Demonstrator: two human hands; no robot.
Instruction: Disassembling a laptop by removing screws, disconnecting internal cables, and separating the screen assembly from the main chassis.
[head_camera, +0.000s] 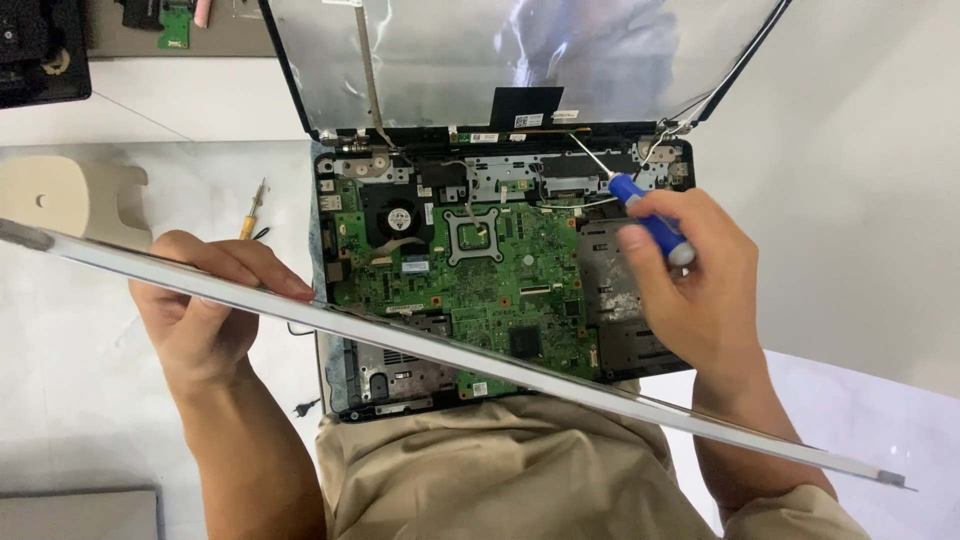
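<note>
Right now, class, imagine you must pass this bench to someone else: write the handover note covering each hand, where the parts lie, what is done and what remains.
Left hand: fingers grip the thin display panel, held edge-on across the opened laptop base.
Right hand: holds a blue-handled screwdriver, tip at the hinge area near the laptop's rear right.
Green motherboard is exposed, fan in place. Lid shell stands open with no panel in it.
A second, yellow screwdriver lies on the table, left of the laptop.
Done: covers off, panel out.
Left: motherboard and hinges not yet removed.
</note>
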